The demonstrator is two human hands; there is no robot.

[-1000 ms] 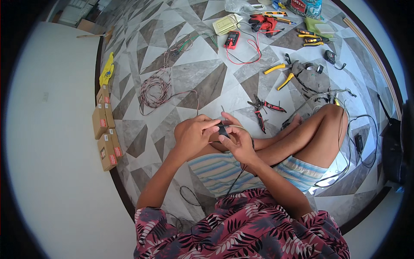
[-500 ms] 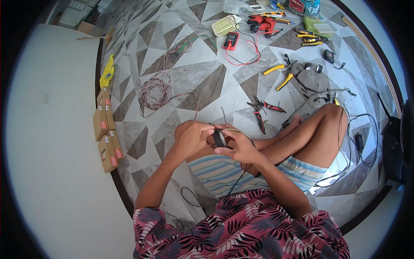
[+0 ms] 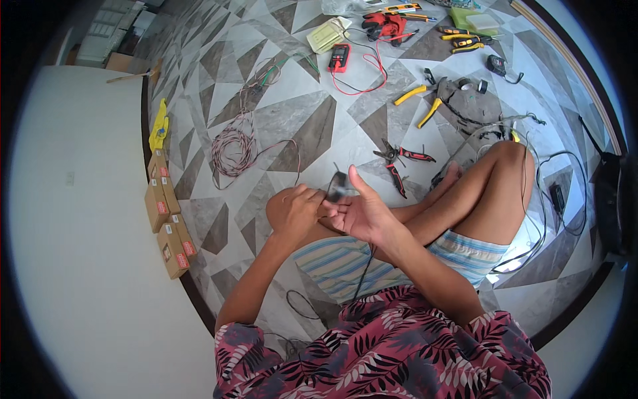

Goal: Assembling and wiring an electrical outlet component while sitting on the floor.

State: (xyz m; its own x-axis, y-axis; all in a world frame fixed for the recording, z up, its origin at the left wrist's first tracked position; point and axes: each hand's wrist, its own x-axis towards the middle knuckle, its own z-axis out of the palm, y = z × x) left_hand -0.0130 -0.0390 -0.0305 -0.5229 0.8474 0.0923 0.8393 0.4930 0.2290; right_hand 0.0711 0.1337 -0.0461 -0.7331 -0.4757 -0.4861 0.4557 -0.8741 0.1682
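Observation:
Above my bent left leg, my two hands are close together. My left hand (image 3: 299,211) is closed with its back up, fingertips pinched towards the right. A thin reddish-and-dark wire (image 3: 298,158) runs from a loose coil (image 3: 232,151) on the floor to this hand; the held part is hidden. My right hand (image 3: 362,214) is palm up, thumb raised and fingers curled, with a roll of black tape (image 3: 337,188) against its fingers. The roll is tilted and blurred by motion. Beyond the hands, wire strippers (image 3: 396,158) with red-and-black handles lie spread on the floor.
Yellow-handled pliers (image 3: 432,110), a red multimeter (image 3: 339,58), red-and-black gloves (image 3: 385,28) and a tape measure (image 3: 496,64) lie ahead. Small cardboard boxes (image 3: 174,256) line the left wall. Black cables (image 3: 545,219) curve at the right beside my knee.
My right hand has turned palm up and its thumb has lifted. The tape roll has moved up and tilted. My left hand has stayed nearly in place, and the view has shifted slightly.

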